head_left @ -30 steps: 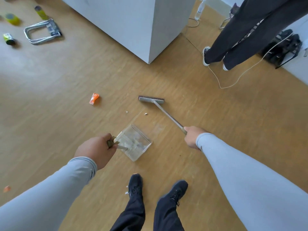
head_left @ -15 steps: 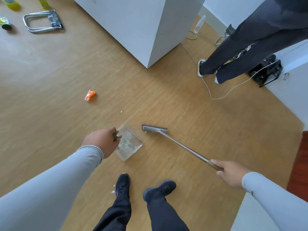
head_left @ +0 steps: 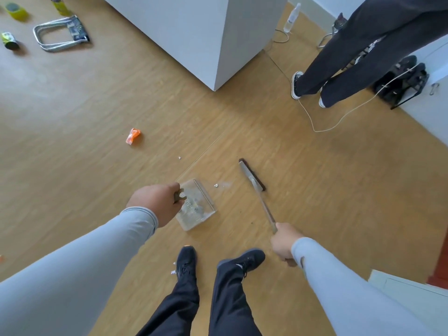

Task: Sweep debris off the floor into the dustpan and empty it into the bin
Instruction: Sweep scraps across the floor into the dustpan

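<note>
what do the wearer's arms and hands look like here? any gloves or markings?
Both arms wear long, close-fitting pale grey sleeves down to the wrist, the left sleeve ending in a ribbed cuff. The left hand and right hand are bare: no gloves, no markings or cables in view.

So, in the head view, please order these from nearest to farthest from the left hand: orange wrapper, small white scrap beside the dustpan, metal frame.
From the left hand:
1. Small white scrap, just to its right, past the dustpan.
2. Orange wrapper, farther out on the floor, slightly left.
3. Metal frame, far out at the left.
</note>
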A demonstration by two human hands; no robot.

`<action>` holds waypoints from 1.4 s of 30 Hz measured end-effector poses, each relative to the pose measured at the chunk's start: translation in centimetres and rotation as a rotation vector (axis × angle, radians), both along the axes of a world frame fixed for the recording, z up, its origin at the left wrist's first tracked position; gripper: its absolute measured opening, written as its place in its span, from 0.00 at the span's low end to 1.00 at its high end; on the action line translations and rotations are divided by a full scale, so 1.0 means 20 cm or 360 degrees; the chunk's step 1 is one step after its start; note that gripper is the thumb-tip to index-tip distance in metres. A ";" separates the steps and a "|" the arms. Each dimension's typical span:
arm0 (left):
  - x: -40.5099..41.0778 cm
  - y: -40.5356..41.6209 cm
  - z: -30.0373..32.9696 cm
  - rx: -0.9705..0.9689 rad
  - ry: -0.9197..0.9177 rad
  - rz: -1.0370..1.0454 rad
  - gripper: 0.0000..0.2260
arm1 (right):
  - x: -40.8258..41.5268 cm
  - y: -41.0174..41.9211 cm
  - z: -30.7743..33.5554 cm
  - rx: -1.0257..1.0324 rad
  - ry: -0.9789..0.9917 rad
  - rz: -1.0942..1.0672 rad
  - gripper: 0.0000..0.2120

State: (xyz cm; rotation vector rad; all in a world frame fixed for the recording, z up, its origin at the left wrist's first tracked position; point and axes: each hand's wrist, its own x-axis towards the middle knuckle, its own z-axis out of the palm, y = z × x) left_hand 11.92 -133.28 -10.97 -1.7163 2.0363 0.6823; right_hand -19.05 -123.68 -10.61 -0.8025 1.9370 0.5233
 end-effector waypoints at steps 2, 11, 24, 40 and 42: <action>0.00 0.00 -0.02 -0.0026 0.0001 0.0014 0.09 | 0.17 0.07 -0.04 0.0093 -0.0064 0.0112 0.31; 0.02 -0.01 0.00 -0.0039 0.0035 0.0038 0.08 | -0.15 0.19 0.40 0.0089 -0.0340 -0.0021 0.30; 0.03 0.03 0.01 -0.0046 -0.0001 -0.0011 0.10 | 0.14 0.11 0.07 0.0014 -0.0022 0.0110 0.32; 0.05 0.04 0.02 -0.0022 0.0032 -0.0021 0.08 | -0.40 0.41 0.53 -0.0072 -0.0378 -0.0669 0.29; 0.04 0.04 0.05 0.0010 0.0047 -0.0017 0.08 | -0.43 0.43 0.47 -0.0122 -0.0195 -0.0697 0.29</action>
